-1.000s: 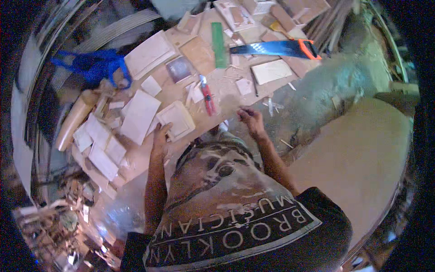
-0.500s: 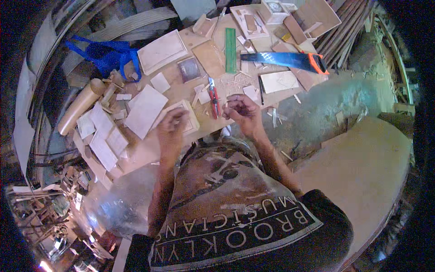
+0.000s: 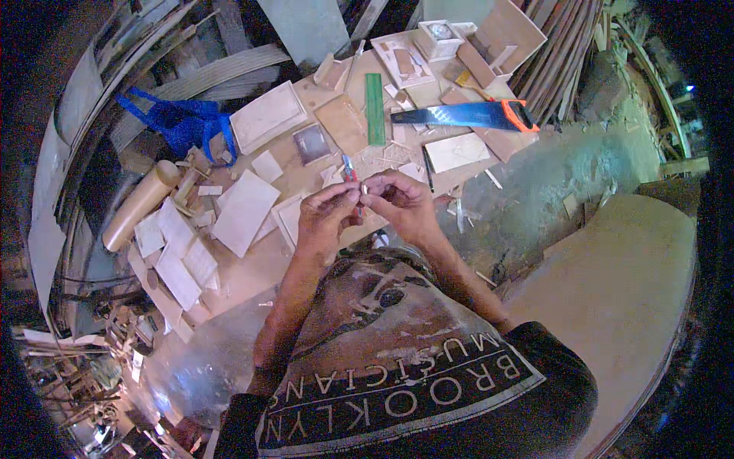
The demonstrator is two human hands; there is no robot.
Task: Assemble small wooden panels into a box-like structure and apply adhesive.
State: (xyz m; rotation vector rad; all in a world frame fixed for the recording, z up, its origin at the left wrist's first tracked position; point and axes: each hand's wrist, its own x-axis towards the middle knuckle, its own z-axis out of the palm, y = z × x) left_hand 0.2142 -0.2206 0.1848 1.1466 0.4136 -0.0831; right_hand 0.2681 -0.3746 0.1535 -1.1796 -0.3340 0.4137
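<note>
Over the workbench's near edge my two hands meet, fingertips together. My right hand point(image 3: 403, 205) is closed in a pinch on a small pale piece point(image 3: 365, 189), seemingly a sliver of wood. The closed fingers of my left hand point(image 3: 325, 218) pinch at the same piece from the other side. Just behind them lies a red utility knife point(image 3: 350, 170) with its blade pointing away; my hands cover part of it. A framed wooden panel point(image 3: 288, 216) lies beside my left hand, partly hidden by it.
On the workbench point(image 3: 252, 279) are a handsaw point(image 3: 451, 115) with an orange handle, a green strip point(image 3: 374, 109), a dark square point(image 3: 311, 144) and several thin wooden pieces. A blue bag point(image 3: 180, 126) sits at the left, near a brown cylinder point(image 3: 141, 205). A large curved board point(image 3: 612, 283) stands right.
My left hand has moved right and up to meet my right hand at the small piece. The view has shifted slightly, and my hands now cover part of the knife.
</note>
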